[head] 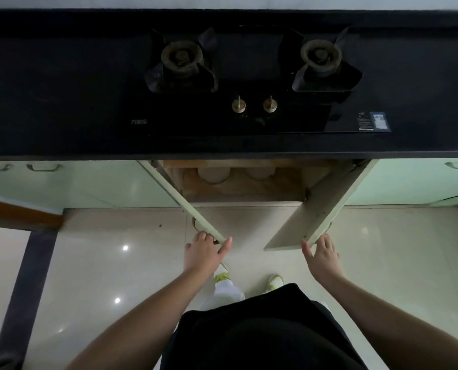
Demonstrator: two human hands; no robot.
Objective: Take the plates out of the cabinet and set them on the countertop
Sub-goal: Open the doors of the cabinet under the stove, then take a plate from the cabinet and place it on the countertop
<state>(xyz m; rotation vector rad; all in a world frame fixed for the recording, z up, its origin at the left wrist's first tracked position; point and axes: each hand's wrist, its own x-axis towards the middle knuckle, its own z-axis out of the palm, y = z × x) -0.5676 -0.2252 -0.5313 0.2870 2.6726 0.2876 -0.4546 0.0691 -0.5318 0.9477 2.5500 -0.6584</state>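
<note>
The cabinet [238,188] under the stove stands open, both pale green doors swung out toward me. Two pale round stacks, apparently plates [214,174], sit side by side on its wooden shelf, half hidden under the countertop edge; the second stack [260,172] is to the right. My left hand [204,252] grips the outer edge of the left door [196,209]. My right hand [322,253] touches the outer edge of the right door [313,209], fingers spread. The dark countertop [49,102] runs across the top.
A black two-burner gas hob [249,76] with two knobs is set into the countertop middle. Closed green cabinet doors with handles [44,166] flank the open one. A wooden edge [22,212] juts in at left. My feet [273,281] stand on a glossy tiled floor.
</note>
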